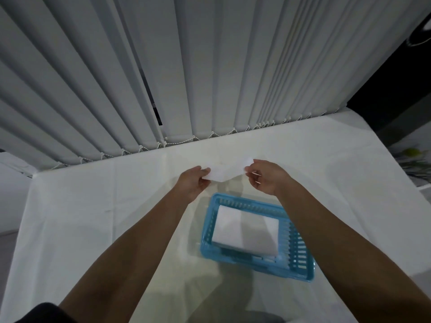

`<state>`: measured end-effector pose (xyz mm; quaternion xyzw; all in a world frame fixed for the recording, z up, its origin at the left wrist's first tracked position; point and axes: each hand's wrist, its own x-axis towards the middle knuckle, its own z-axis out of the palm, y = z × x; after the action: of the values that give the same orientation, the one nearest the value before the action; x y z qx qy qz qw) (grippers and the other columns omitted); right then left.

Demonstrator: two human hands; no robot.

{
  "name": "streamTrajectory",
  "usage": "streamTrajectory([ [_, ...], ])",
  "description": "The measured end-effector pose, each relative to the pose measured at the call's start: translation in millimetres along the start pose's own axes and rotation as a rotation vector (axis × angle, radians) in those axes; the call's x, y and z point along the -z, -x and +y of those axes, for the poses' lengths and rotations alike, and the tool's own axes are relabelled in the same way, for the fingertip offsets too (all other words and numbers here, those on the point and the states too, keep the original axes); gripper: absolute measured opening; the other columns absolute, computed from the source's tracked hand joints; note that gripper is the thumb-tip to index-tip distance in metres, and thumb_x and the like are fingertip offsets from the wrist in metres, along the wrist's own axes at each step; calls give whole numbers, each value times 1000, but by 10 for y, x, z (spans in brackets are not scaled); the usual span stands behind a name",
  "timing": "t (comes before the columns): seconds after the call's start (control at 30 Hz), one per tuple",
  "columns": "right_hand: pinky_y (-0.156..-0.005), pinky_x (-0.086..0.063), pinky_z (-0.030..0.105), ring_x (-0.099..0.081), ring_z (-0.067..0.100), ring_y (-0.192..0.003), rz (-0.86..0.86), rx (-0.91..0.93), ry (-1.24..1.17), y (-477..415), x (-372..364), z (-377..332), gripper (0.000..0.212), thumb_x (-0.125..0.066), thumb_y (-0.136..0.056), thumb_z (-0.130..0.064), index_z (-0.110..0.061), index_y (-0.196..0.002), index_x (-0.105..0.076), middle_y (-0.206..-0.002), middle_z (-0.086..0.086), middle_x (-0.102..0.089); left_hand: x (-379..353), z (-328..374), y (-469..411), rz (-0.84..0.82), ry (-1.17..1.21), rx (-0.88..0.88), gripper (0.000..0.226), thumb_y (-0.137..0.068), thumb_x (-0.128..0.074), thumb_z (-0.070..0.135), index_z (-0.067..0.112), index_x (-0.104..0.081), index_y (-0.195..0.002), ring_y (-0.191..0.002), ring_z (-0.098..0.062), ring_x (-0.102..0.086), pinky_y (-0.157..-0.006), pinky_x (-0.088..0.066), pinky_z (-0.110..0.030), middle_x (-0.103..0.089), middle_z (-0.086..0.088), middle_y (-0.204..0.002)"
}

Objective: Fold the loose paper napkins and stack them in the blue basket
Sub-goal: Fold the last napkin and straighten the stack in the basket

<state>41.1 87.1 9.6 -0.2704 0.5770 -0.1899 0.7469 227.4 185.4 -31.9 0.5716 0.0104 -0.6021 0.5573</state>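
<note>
I hold a white paper napkin (225, 171) stretched in the air between both hands, above the table beyond the basket. My left hand (193, 183) pinches its left end and my right hand (265, 177) pinches its right end. The napkin sags slightly in the middle. Below and nearer to me sits the blue basket (300, 259), a slotted plastic tray, with a stack of folded white napkins (247, 231) lying flat inside it.
The table wears a white cloth (93, 217). Grey vertical blinds (163, 78) hang along its far edge. Off the table's right side lies something green and leafy (417, 159). A dark area stands at the upper right.
</note>
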Motion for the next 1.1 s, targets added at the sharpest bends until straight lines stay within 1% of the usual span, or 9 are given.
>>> streamTrajectory([
  [0.1,-63,-46,24,-57,15,-74,-3,-12,36,145,136,72,28,-65,-82,-1,-20,-99,-54,-87,2,-61,-101,39,164,11,-73,-84,28,-90,-58,-2,13,-52,-113,-84,-14,-60,-76,-50,-27,-63,-5,-96],
  [0.2,-61,-45,23,-55,13,-66,23,-22,45,291,246,170,10,-71,-83,-19,-18,-87,-61,-82,0,-62,-140,15,329,-15,-178,-119,17,-91,-54,1,14,-59,-102,-83,-13,-59,-73,-50,-26,-64,-3,-96],
  [0.33,-56,-39,23,-48,12,-57,185,106,148,465,368,316,18,-69,-84,-20,-15,-71,-58,-64,0,-52,-100,-94,509,-7,-290,-146,13,-90,-59,7,8,-62,-103,-84,-16,-62,-71,-52,-25,-64,-9,-104],
  [0.47,-51,-38,18,-50,12,-58,231,241,247,707,463,456,10,-69,-85,-15,-9,-78,-65,-66,3,-56,-42,-180,671,3,-375,-186,2,-88,-64,9,10,-64,-90,-85,-18,-64,-74,-54,-27,-66,-11,-102],
  [0.53,-45,-40,12,-50,10,-59,246,314,285,830,510,526,7,-70,-84,-13,-7,-87,-69,-68,1,-58,-2,-232,736,3,-375,-187,6,-88,-65,8,7,-65,-93,-89,-21,-65,-78,-55,-30,-67,-14,-105],
  [0.67,-52,-39,17,-50,9,-58,277,359,321,993,594,695,9,-72,-82,-13,-7,-89,-72,-69,-4,-61,71,-388,878,34,-437,-186,22,-87,-67,11,2,-63,-107,-91,-23,-65,-78,-56,-28,-67,-14,-106],
  [0.87,-59,-43,17,-52,7,-59,326,384,367,1059,731,964,10,-74,-80,-14,-6,-87,-73,-72,-3,-64,128,-632,985,63,-548,-178,19,-86,-69,15,5,-66,-102,-84,-19,-66,-74,-55,-24,-70,-11,-101],
  [0.97,-70,-46,24,-55,8,-65,368,375,407,1042,803,1050,9,-76,-78,-20,-12,-80,-73,-72,-5,-66,132,-704,1004,91,-626,-189,22,-85,-70,18,6,-67,-103,-81,-20,-66,-80,-56,-28,-71,-10,-99],
  [1.1,-79,-47,27,-60,10,-74,395,366,421,1023,885,1129,12,-76,-77,-23,-19,-69,-69,-73,-10,-66,103,-758,1051,98,-669,-217,15,-85,-70,17,7,-67,-96,-74,-19,-63,-77,-58,-29,-68,-8,-89],
])
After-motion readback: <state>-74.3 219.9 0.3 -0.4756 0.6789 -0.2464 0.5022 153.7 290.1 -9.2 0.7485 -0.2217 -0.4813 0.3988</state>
